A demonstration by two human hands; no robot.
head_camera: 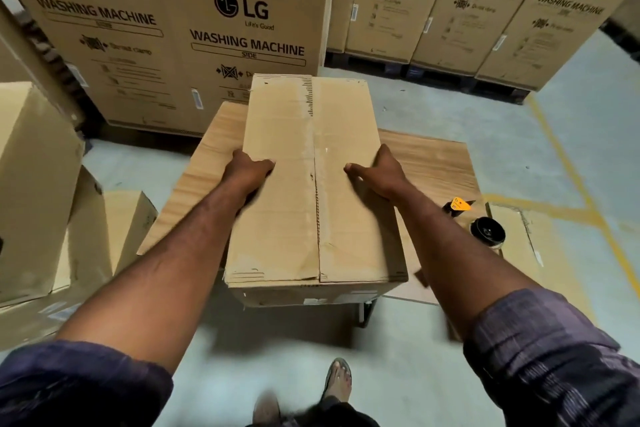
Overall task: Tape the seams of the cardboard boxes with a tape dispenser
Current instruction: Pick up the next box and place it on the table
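A long cardboard box (284, 218) lies on a low table covered with cardboard (433, 163). Clear tape runs along its centre seam. My left hand (247, 170) grips the box's left edge, thumb on top and fingers down the side. My right hand (379, 173) grips the right edge the same way. A tape dispenser (485, 230) with a black roll and an orange tag lies on the table's right end, right of my right forearm.
Tall washing-machine cartons (180, 31) stand on pallets behind the table and along the back right (485, 10). More cardboard boxes (38, 184) stand at the left. A flat cardboard sheet (526, 246) lies on the grey floor at the right, near a yellow floor line (561, 163).
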